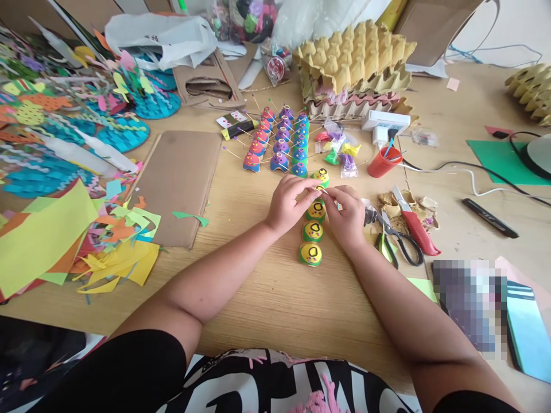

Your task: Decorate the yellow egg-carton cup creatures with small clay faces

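Note:
Yellow dome-shaped pieces with green bases and black rings on top stand in a row down the middle of the table; the nearest dome [310,254] is closest to me. Over the far part of this row, my left hand [287,203] and my right hand [345,213] meet at the fingertips, pinched together. Between them shows a small yellow-and-black bit [320,188], perhaps the top of another dome; what each hand grips is too small to make out. Another yellow dome [321,175] stands just beyond the fingers.
Behind are rows of red, purple and blue domes [281,162] with sticks in them. Scissors [402,238], a red-handled knife [417,228] and a red cup [383,163] lie or stand right. Cardboard [181,178] and paper scraps [124,261] cover the left. Egg trays [353,60] are stacked behind.

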The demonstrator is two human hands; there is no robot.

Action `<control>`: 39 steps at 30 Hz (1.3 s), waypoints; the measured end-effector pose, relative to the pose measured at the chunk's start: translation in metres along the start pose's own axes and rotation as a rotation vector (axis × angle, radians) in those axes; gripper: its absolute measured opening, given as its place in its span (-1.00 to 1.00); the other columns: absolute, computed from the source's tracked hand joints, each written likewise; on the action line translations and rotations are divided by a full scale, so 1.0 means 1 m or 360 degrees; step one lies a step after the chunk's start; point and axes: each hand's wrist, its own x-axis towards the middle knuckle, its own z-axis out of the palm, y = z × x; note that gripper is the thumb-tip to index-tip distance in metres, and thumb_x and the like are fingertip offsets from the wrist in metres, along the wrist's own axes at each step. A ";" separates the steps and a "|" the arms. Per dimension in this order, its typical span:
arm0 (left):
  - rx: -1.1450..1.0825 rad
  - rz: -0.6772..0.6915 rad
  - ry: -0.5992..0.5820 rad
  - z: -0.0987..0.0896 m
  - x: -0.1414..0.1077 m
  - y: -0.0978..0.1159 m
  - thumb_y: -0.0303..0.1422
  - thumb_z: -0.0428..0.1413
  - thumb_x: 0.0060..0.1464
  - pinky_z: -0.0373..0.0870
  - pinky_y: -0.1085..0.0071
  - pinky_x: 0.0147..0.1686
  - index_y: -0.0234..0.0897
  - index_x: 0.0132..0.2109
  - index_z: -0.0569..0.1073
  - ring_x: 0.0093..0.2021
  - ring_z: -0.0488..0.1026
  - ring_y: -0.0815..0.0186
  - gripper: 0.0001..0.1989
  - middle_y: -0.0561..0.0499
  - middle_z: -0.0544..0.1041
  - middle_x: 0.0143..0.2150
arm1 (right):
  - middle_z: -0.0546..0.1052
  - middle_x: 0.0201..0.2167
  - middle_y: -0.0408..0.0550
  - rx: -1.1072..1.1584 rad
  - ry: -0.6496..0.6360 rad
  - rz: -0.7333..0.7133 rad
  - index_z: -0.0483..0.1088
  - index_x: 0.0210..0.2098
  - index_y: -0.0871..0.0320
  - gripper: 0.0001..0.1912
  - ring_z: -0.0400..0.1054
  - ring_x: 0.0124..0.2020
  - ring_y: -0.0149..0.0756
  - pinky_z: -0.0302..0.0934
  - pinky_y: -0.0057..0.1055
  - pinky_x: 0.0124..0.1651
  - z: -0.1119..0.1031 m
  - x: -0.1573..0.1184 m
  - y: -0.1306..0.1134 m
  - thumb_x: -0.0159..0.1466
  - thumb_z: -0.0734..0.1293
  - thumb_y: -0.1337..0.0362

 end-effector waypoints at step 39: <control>-0.0023 -0.0054 0.0285 0.006 0.001 -0.009 -0.21 0.01 0.50 0.40 0.35 -0.12 -0.19 -0.21 0.45 -0.23 0.47 0.32 -0.72 0.02 0.59 -0.29 | 0.61 -0.13 0.18 -0.1603 -0.1028 -0.0460 0.53 -0.43 0.24 -0.71 0.35 0.16 0.08 0.22 0.17 0.21 -0.054 0.138 0.078 0.37 0.25 0.44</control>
